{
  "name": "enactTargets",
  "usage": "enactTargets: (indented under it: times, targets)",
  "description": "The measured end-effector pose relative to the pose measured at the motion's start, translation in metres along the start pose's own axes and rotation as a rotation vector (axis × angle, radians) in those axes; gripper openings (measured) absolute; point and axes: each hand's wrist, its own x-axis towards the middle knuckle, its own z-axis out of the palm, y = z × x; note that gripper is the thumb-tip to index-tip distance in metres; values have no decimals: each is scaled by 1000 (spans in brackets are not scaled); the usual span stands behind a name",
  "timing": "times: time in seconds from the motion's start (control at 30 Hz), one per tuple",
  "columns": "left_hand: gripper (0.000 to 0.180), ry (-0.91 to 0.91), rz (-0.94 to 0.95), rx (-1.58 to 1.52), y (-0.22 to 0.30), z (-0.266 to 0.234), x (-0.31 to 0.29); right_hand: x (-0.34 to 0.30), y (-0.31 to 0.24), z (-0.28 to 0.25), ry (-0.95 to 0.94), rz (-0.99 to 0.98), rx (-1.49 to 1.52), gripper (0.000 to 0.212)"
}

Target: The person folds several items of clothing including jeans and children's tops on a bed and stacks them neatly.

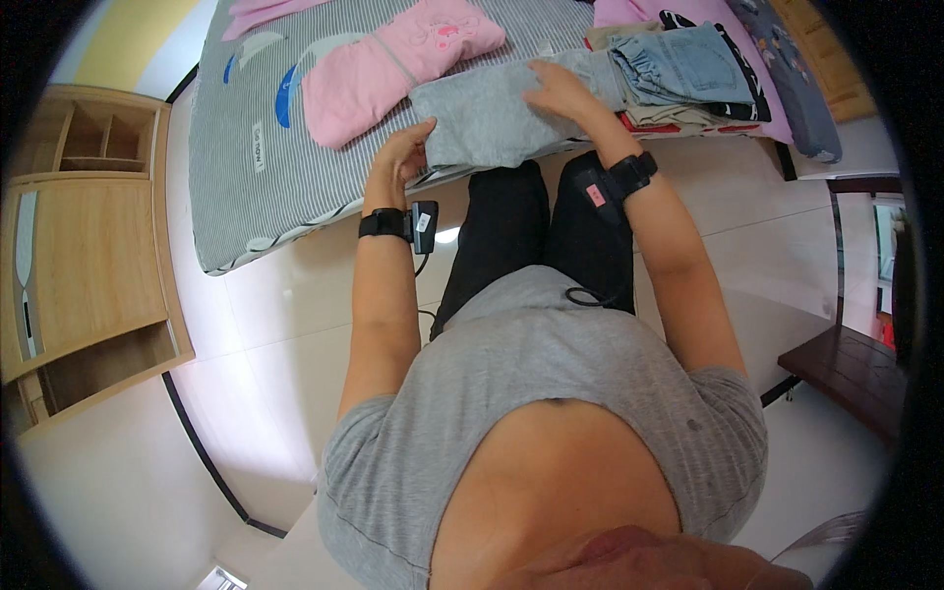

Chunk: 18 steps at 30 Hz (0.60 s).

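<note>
A grey garment (482,123), folded into a long strip, lies along the near edge of the bed. My left hand (401,155) is at its left end, fingers stretched toward the cloth edge and thumb apart. On the upper middle of the same garment rests my right hand (565,93), its thumb and forefinger spread apart. Neither hand visibly grips the cloth. Just beyond it lies a folded pink garment (359,88) with a grey band across it. To the right, folded light-blue jeans (683,64) top a stack of clothes, touching the right end of the grey garment.
The bed (231,167) has a striped grey sheet. More pink cloth (265,14) is at its far left, and a dark patterned cloth (787,79) hangs at the right. A wooden cabinet (93,256) stands left; a dark wooden ledge (851,374) juts in at right.
</note>
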Motion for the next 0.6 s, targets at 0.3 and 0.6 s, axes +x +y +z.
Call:
enactTargets:
  times: [0.3,0.6]
  targets:
    - [38,-354,304,-426,55,83,-50,-6,-1,25,44,75,356,73]
    - [28,-606,522,-175,140,154,-120,-26,-60,-15,52,-517,1162,42]
